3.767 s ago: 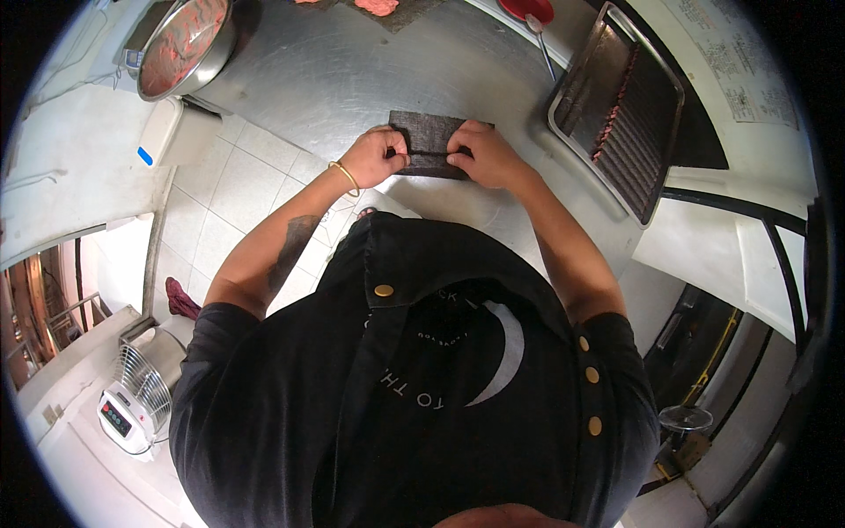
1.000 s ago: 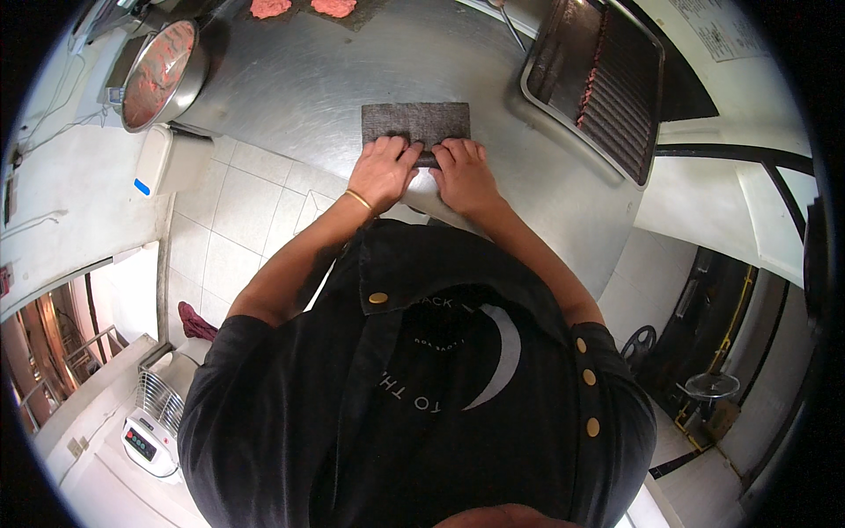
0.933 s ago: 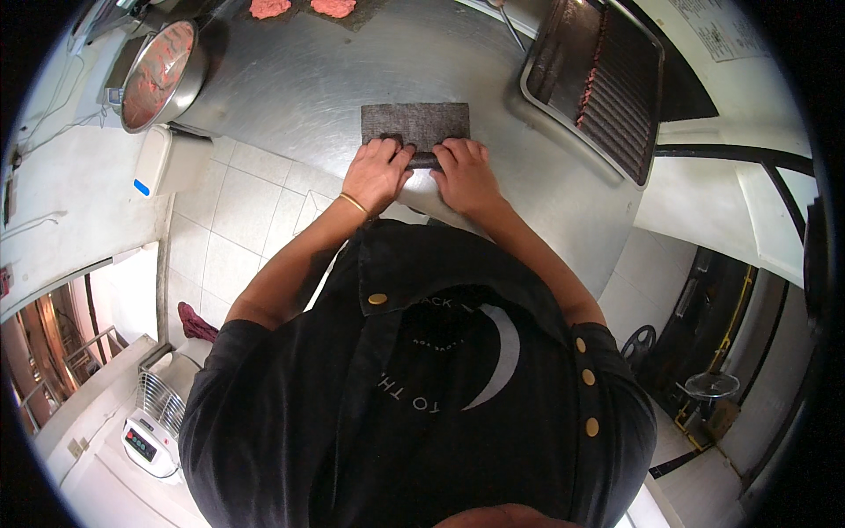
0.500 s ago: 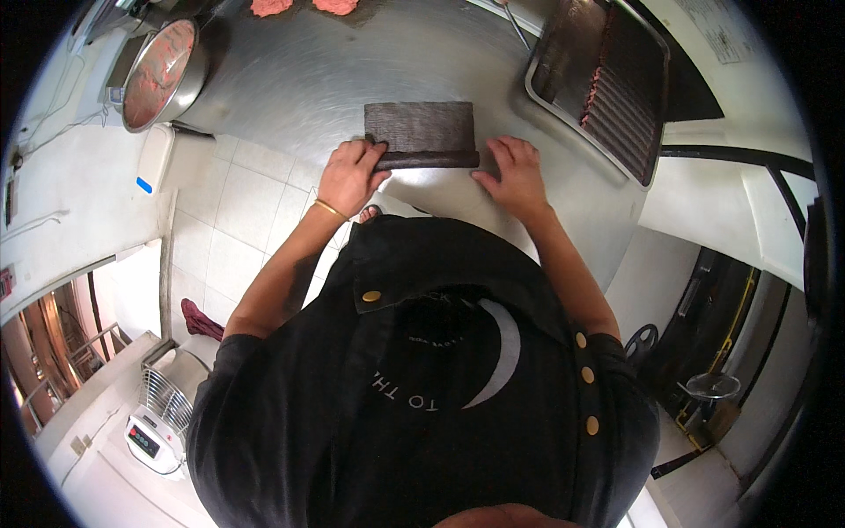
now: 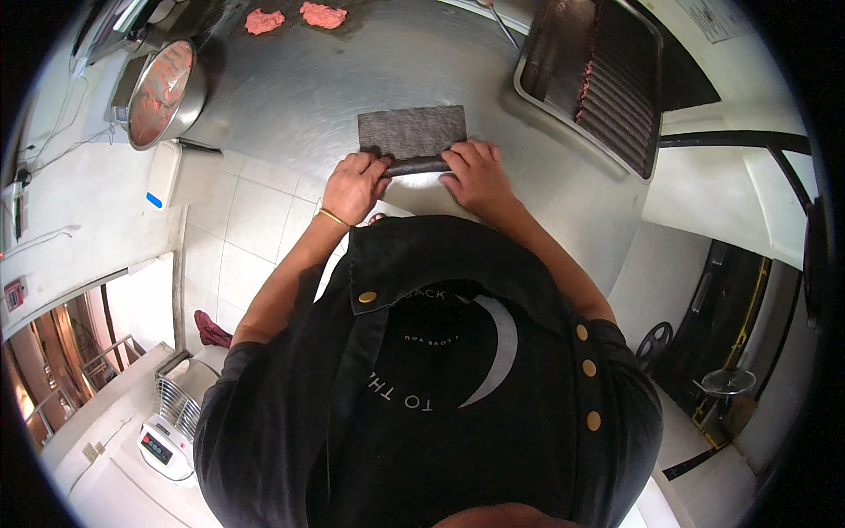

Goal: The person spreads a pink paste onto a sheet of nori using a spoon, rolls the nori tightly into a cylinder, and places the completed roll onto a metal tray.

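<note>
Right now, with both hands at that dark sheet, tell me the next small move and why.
I'd probably roll the near edge slightly further away from the body, evenly: the left fingers and right fingers are at opposite ends of the dark roll, and the dark sheet beyond it lies flat on the metal table.

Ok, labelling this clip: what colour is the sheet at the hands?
The sheet is dark greyish brown, finely streaked; head view shows it.

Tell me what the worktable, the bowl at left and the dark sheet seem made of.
Worktable: brushed metal, probably stainless steel, from its grey, softly glaring surface. Bowl: likely metal, smooth and shiny, from its silvery wall. Dark sheet: thin, matte, grainy; perhaps dried seaweed, unconfirmed.
</note>
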`<state>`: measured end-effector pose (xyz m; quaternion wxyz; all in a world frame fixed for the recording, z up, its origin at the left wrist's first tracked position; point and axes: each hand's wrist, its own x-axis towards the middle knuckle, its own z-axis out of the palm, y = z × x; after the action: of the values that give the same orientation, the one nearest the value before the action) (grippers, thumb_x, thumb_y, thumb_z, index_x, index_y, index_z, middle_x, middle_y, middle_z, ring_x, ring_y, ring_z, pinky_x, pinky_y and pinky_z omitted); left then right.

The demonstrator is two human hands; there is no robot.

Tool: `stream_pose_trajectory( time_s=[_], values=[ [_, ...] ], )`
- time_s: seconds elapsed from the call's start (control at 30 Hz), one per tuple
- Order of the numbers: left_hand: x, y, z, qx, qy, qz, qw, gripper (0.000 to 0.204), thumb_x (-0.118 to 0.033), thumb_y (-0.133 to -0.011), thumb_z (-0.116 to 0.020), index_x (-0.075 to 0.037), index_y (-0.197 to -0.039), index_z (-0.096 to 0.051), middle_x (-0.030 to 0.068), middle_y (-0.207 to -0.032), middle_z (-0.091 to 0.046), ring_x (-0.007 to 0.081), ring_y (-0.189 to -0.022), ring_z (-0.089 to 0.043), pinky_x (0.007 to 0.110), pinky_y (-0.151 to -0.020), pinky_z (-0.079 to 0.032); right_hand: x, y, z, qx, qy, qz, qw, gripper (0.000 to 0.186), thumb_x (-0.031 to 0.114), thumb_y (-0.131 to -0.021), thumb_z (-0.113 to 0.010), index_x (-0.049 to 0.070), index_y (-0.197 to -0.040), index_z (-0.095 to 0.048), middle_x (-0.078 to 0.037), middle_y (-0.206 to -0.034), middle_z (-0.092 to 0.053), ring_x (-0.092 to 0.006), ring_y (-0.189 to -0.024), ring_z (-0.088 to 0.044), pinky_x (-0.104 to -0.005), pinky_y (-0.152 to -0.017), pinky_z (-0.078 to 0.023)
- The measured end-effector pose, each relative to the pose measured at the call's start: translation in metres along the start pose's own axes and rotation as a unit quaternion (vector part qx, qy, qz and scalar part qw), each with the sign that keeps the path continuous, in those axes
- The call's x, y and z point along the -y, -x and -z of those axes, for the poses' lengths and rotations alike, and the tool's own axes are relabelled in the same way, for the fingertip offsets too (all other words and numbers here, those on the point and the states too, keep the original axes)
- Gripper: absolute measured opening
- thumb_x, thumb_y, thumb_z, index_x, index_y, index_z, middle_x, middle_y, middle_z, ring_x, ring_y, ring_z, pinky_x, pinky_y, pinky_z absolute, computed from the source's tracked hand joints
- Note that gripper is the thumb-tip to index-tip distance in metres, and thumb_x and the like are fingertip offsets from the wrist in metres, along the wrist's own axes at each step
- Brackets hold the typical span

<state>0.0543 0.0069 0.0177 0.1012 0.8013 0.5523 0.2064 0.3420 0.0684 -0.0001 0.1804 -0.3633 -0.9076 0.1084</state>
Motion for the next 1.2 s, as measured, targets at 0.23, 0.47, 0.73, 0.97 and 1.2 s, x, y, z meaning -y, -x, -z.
stream_pose_trajectory(
  time_s=[0.23,0.47,0.73,0.97,1.2],
  values=[
    [-0.004,0.006,0.007,-0.046,-0.003,0.002,0.999,0.041,-0.018,-0.084,-0.081,-0.006,-0.122,-0.072,0.0125,-0.109,-0.068,0.0340,-0.102,-0.064,0.045,-0.090,-0.054,-0.004,0.008,0.017,-0.045,0.060,-0.029,0.997,0.053,0.035,-0.086,-0.078,0.009,-0.131,-0.066,-0.009,-0.131,-0.060,-0.0318,-0.126,-0.053,-0.0545,-0.108,-0.036],
    [-0.036,-0.021,-0.016,-0.015,0.011,-0.042,0.999,0.038,-0.022,-0.085,-0.078,-0.008,-0.120,-0.072,0.0108,-0.110,-0.066,0.0330,-0.102,-0.063,0.045,-0.090,-0.051,0.022,-0.008,-0.005,0.005,-0.018,0.038,0.999,0.048,0.027,-0.088,-0.074,0.009,-0.132,-0.063,-0.010,-0.127,-0.059,-0.0317,-0.120,-0.055,-0.0511,-0.103,-0.042],
    [-0.025,-0.029,-0.029,0.015,-0.020,-0.029,0.999,0.033,-0.024,-0.091,-0.073,-0.008,-0.120,-0.073,0.0102,-0.104,-0.064,0.0323,-0.102,-0.062,0.045,-0.089,-0.051,0.010,-0.019,-0.015,0.027,-0.026,0.033,0.999,0.038,0.025,-0.091,-0.070,0.007,-0.125,-0.067,-0.010,-0.121,-0.064,-0.0313,-0.117,-0.056,-0.0505,-0.104,-0.041],
    [-0.015,-0.038,-0.032,0.032,-0.011,-0.039,0.999,0.034,-0.023,-0.092,-0.071,-0.007,-0.123,-0.073,0.0119,-0.105,-0.064,0.0332,-0.103,-0.061,0.045,-0.092,-0.051,0.004,-0.026,-0.016,0.046,-0.012,0.034,0.998,0.039,0.024,-0.092,-0.069,0.006,-0.126,-0.069,-0.010,-0.121,-0.065,-0.0314,-0.117,-0.057,-0.0494,-0.104,-0.041],
    [-0.020,-0.038,-0.025,0.076,-0.001,-0.010,0.997,0.039,-0.027,-0.091,-0.073,-0.006,-0.124,-0.072,0.0117,-0.110,-0.065,0.0328,-0.111,-0.061,0.045,-0.098,-0.049,0.014,-0.030,-0.009,0.069,-0.019,0.024,0.997,0.047,0.030,-0.090,-0.073,0.005,-0.129,-0.067,-0.013,-0.126,-0.063,-0.0330,-0.121,-0.055,-0.0493,-0.106,-0.042]
  ],
)
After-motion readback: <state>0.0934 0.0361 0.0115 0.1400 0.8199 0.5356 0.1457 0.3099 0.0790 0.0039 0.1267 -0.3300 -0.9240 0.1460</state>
